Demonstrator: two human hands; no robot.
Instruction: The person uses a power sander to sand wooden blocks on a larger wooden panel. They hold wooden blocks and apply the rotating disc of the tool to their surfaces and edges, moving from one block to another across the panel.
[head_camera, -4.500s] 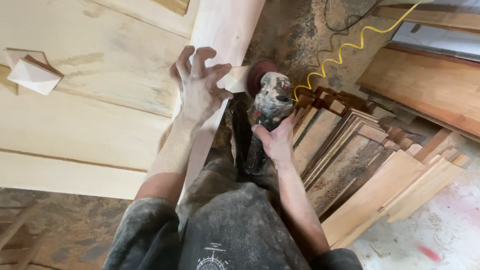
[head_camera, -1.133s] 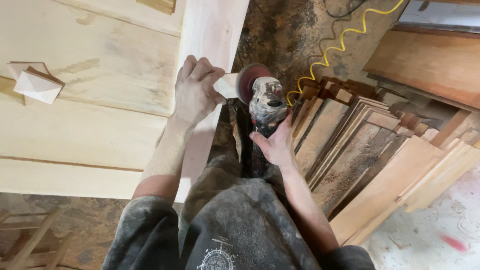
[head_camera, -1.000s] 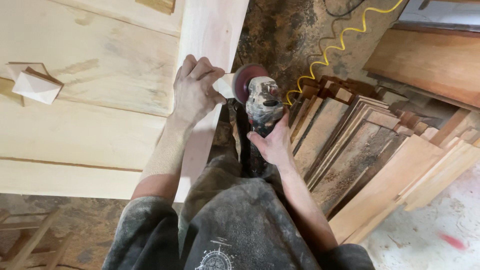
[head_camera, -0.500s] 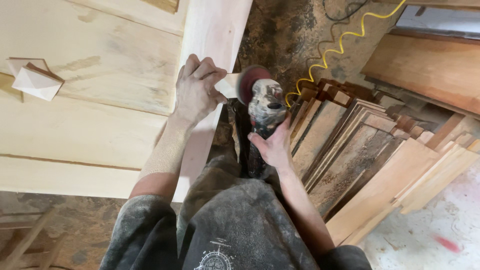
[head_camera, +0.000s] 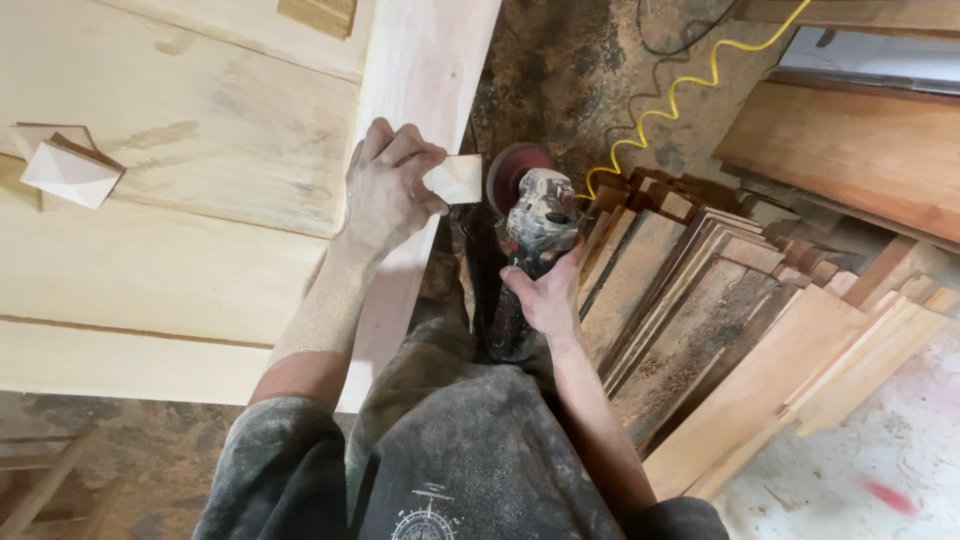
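Pinching a small wooden block (head_camera: 455, 180) at the desk (head_camera: 180, 250) edge, the left hand (head_camera: 385, 190) holds it beside the angle grinder (head_camera: 530, 250) gripped by the right hand (head_camera: 545, 295).

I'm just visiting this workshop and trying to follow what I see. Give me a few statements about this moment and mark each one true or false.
1. The left hand pinches a small wood block at the bench edge. True.
2. The right hand grips a hammer. False: it holds an angle grinder with a reddish disc.
3. A coiled yellow cord trails behind the grinder. True.
4. The boards at the right stand neatly upright. False: they lie slanted in a loose pile.
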